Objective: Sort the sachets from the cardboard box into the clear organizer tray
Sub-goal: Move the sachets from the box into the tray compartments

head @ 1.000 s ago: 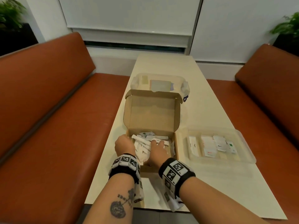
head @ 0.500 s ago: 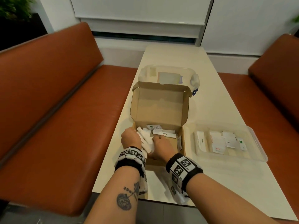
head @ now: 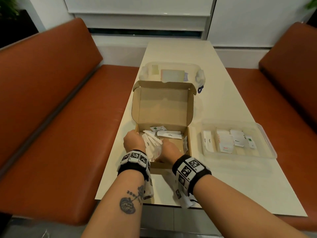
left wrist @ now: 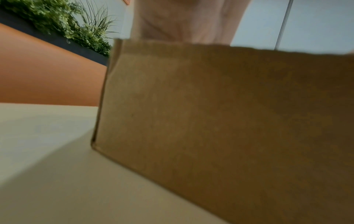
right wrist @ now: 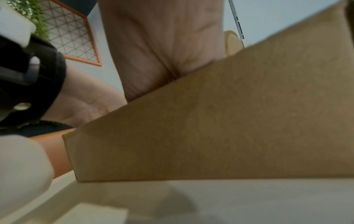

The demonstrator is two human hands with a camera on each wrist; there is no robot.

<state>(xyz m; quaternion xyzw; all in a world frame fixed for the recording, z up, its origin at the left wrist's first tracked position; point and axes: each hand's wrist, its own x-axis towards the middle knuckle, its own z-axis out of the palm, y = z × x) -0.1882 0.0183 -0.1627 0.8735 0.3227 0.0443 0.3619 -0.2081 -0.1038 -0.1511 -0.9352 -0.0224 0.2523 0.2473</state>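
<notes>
The step in hand looks like gathering: both hands are down inside the cardboard box [head: 163,117], bunching loose sachets [head: 151,143] together at its near-left corner. The left hand [head: 133,141] curls around the fanned white sticks from the left; the right hand [head: 169,150] closes in on the same bundle from the right, though its fingertips are hidden, so how firmly it grips I cannot tell. A few sachets lie apart at the box's far wall. Next, I judge, the bundle must be lifted out and carried to the clear organizer tray [head: 267,145], just right of the box on the tabletop [head: 223,177], matching each kind to its compartment.
</notes>
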